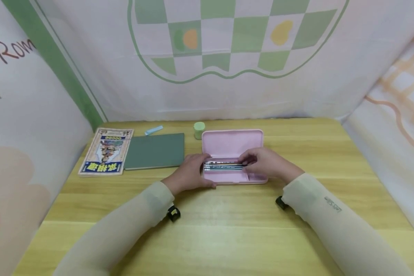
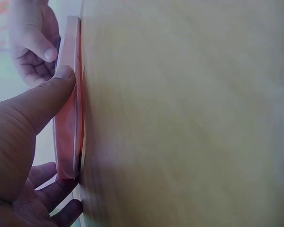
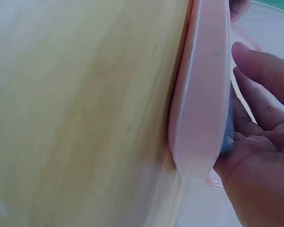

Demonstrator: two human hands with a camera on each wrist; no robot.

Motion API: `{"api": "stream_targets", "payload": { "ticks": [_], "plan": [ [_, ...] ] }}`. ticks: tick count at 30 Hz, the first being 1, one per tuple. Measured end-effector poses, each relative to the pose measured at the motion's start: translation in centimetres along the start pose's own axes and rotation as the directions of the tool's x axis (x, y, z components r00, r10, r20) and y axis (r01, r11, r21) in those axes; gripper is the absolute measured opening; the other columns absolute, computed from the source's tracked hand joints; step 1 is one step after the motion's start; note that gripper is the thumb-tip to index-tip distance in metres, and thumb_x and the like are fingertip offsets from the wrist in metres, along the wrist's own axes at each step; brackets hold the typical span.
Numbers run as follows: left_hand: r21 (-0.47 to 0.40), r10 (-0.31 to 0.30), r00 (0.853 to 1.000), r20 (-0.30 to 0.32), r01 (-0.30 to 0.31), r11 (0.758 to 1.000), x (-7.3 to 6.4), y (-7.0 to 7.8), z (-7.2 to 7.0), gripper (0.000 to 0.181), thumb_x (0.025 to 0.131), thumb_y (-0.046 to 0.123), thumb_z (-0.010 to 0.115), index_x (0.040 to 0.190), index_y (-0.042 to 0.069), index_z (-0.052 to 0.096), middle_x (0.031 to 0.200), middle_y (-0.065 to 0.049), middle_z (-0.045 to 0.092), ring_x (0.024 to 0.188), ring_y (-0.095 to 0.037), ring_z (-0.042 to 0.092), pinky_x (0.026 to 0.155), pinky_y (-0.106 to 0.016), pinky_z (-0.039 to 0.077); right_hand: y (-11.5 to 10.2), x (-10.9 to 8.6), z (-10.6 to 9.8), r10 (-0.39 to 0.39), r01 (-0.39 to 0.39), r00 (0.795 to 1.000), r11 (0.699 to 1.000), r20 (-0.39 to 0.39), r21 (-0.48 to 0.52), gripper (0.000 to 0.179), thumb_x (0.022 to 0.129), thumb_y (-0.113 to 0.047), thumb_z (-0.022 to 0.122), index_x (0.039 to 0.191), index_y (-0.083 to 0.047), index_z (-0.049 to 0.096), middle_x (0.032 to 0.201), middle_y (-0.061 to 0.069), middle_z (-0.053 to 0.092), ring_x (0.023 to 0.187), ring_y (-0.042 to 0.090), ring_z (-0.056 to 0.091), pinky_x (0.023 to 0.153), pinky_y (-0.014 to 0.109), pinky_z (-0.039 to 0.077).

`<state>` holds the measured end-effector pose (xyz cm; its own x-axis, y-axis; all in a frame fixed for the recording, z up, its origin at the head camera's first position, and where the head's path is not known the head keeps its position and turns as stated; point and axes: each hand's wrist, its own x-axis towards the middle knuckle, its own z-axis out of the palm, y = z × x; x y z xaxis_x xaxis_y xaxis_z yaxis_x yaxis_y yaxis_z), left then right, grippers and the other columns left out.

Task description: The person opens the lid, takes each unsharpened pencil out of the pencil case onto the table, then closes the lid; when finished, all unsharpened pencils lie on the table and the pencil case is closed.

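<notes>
A pink pencil case point(image 1: 232, 142) lies with its lid raised on the table. Several pencils point(image 1: 222, 167) lie side by side in its tray. At the case's left end, my left hand point(image 1: 191, 172) grips it, thumb along the front wall and fingers around the end and back. My right hand point(image 1: 263, 163) reaches over the right part of the tray, with the pencils' right ends between its thumb and curled fingers. In the right wrist view, the case wall point(image 3: 203, 90) partly hides those fingers point(image 3: 260, 101); a bluish thing point(image 3: 228, 130) shows beside them.
A green notebook point(image 1: 155, 151) lies left of the case, beside a colourful booklet point(image 1: 107, 151). Behind the notebook is a small light-blue item point(image 1: 153, 130). A green cylindrical container point(image 1: 199, 131) stands by the lid's left corner. A patterned cloth point(image 1: 214, 96) hangs behind the table.
</notes>
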<state>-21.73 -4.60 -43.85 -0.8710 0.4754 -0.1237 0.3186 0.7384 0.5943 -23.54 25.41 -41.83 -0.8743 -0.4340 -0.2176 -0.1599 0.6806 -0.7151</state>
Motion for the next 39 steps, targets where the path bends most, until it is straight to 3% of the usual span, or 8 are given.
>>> {"api": "stream_targets", "payload": {
  "ticks": [10,18,24,34,39],
  "plan": [
    [0.010,0.003,1.000,0.000,-0.003,1.000,0.0,-0.1,0.0,0.106,0.073,0.058,0.090,0.157,0.016,0.042,0.157,-0.002,0.048,0.144,-0.028,0.035,0.119,-0.046,0.033,-0.9,0.2,0.7,0.000,0.000,1.000,0.998,0.003,-0.059,0.016,0.091,-0.011,0.078,0.107,-0.014,0.077,0.103,0.001,0.073,0.094,0.019,0.064,0.086,0.038,0.055],
    [0.012,0.006,1.000,0.005,-0.006,1.000,-0.1,0.1,-0.1,0.105,0.074,0.056,0.091,0.158,0.016,0.041,0.158,-0.002,0.047,0.145,-0.030,0.034,0.119,-0.046,0.032,-0.9,0.3,0.7,-0.001,0.001,1.000,0.996,-0.004,-0.090,0.014,0.093,-0.010,0.071,0.105,-0.014,0.078,0.101,0.001,0.072,0.093,0.020,0.061,0.084,0.037,0.053],
    [0.005,0.000,1.000,0.002,0.000,1.000,-0.2,0.2,-0.1,0.106,0.074,0.056,0.091,0.158,0.015,0.041,0.157,-0.002,0.048,0.143,-0.029,0.035,0.119,-0.046,0.032,-1.0,0.5,0.6,-0.044,0.043,0.999,0.995,-0.011,-0.088,0.013,0.094,-0.009,0.069,0.105,-0.013,0.077,0.098,0.001,0.071,0.089,0.020,0.060,0.080,0.036,0.053],
    [0.012,-0.002,1.000,-0.005,0.003,1.000,-0.1,0.3,0.2,0.105,0.073,0.057,0.091,0.157,0.016,0.043,0.155,-0.002,0.050,0.142,-0.028,0.036,0.118,-0.045,0.034,-0.7,-0.7,-0.2,-0.083,0.079,0.993,0.995,-0.083,-0.055,0.012,0.094,-0.009,0.068,0.103,-0.009,0.075,0.097,0.003,0.071,0.090,0.020,0.062,0.081,0.034,0.054],
    [0.024,-0.015,1.000,-0.004,0.015,1.000,-0.2,0.1,0.2,0.109,0.073,0.059,0.090,0.159,0.015,0.039,0.159,-0.003,0.046,0.145,-0.028,0.034,0.120,-0.045,0.032,-0.5,-1.8,-1.2,-0.065,0.063,0.989,0.998,-0.131,-0.017,0.014,0.095,-0.010,0.067,0.106,-0.006,0.073,0.100,0.005,0.069,0.093,0.021,0.060,0.082,0.030,0.053]
  ]
}}
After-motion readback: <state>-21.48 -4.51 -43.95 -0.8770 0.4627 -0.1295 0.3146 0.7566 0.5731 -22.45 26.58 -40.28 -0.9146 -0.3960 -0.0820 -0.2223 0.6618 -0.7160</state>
